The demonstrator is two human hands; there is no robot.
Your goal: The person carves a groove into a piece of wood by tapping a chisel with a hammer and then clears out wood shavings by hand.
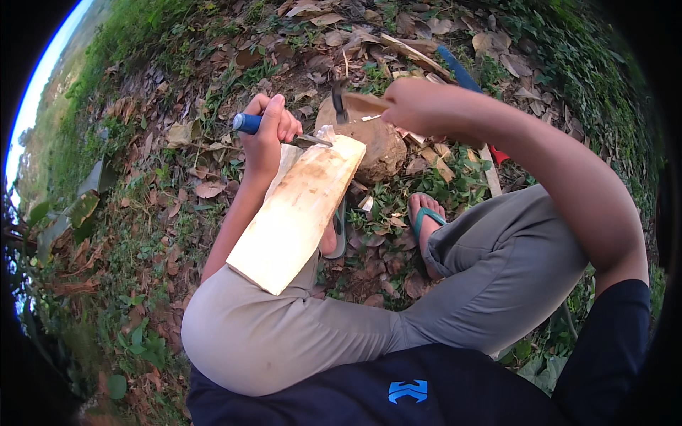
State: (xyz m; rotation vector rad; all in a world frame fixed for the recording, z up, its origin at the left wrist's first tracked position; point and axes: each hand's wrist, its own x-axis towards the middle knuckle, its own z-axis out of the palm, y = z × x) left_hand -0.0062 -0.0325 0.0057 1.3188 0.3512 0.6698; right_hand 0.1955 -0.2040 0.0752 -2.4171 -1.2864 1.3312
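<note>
Left hand [266,131] fisted round blue-handled chisel [284,133] at far end of wood slab [298,213] propped on knee, right hand [419,106] gripping raised hammer [355,105]; a glancing blow could hit knuckles or skid the blade.

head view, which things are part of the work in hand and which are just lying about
In use:
- plank, leaning on the left leg
- chisel, blue handle in the left hand, tip at the plank's top end
- hammer, raised in the right hand
- rock behind the plank's top end

Lying about:
- blue and red tool
- wood offcuts
- dry leaves
</note>
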